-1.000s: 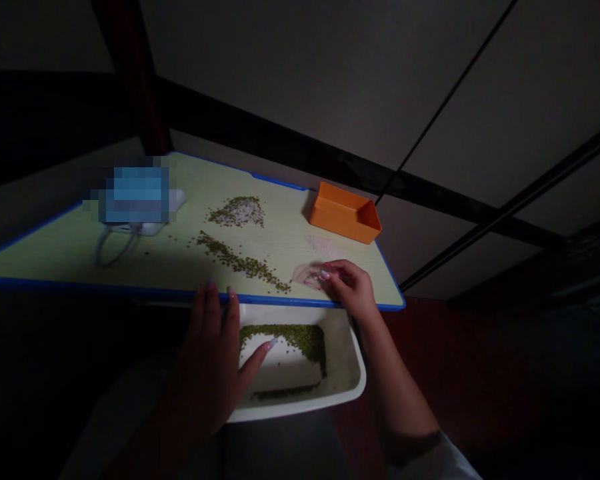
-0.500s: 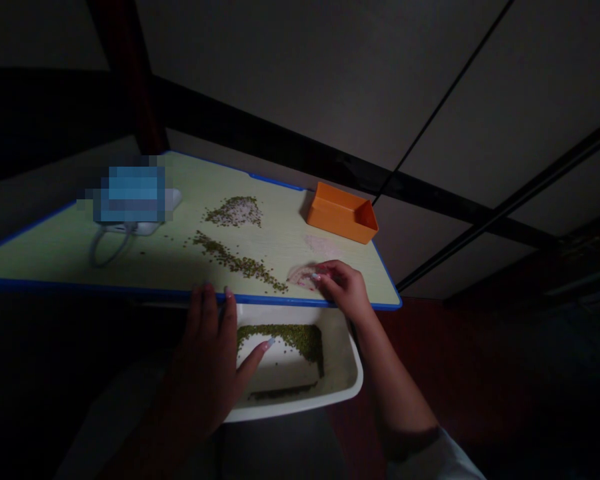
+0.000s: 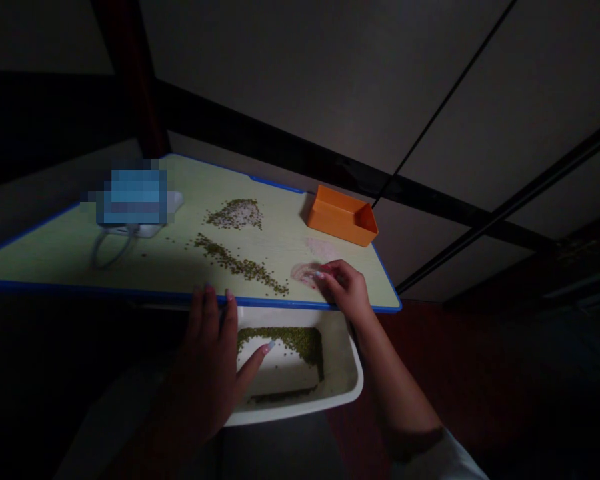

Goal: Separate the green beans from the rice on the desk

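My right hand [image 3: 347, 287] is at the table's front right, its thumb and forefinger pinched on a flat, see-through piece with pinkish-red marks [image 3: 304, 273]. I cannot make out its exact kind. My left hand [image 3: 213, 363] has its fingers spread, fingertips by the blue table edge and thumb over the white basin [image 3: 356, 373]. Green beans [image 3: 305, 340] gather along the far and right inside of that basin. On the table, a loose band of green beans [image 3: 240, 265] runs toward the see-through piece. Behind it sits a pile of white grains mixed with green beans [image 3: 237, 213].
An orange open box [image 3: 337, 223] stands at the table's back right. Pale pinkish grains or marks [image 3: 323, 248] lie in front of it. A pixelated device on a white base [image 3: 153, 228] with a looped cord is at the left. The pale table [image 3: 280, 200] has a blue rim.
The see-through piece has shifted slightly to the right, toward my right hand, and turned a little. My left hand has hardly moved.
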A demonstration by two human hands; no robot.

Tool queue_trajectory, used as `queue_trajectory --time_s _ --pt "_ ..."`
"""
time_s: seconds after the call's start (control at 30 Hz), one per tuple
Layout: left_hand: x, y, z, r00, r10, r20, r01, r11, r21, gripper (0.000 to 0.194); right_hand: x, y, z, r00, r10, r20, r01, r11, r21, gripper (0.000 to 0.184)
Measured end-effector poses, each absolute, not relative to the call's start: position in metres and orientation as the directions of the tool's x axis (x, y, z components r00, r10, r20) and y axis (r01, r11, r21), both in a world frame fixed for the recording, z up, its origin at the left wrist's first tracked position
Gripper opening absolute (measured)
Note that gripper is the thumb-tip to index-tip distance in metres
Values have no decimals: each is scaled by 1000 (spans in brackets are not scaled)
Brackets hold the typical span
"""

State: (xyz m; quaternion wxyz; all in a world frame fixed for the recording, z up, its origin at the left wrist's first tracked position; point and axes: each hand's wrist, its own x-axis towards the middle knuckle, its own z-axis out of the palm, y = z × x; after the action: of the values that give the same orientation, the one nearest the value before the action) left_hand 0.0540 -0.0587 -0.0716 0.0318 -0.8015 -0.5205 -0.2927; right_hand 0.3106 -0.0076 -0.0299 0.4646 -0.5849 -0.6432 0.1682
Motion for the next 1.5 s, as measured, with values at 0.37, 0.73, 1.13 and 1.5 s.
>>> queue_trajectory --time_s 0.37,0.73,1.13,1.5 --pt "54 -60 -73 275 812 515 853 -453 259 87 310 -5 -27 19 902 432 741 277 -611 20" --pt "53 -59 -74 275 803 529 857 -454 244 85 319 13 -8 145 873 466 974 -43 -221 17" --pt "52 -58 -78 284 799 531 861 -456 226 87 285 46 1 -198 889 412 851 365 -379 10" --pt "51 -58 -79 300 794 529 854 -471 223 87 294 44 -8 -346 826 445 647 553 -524 14"
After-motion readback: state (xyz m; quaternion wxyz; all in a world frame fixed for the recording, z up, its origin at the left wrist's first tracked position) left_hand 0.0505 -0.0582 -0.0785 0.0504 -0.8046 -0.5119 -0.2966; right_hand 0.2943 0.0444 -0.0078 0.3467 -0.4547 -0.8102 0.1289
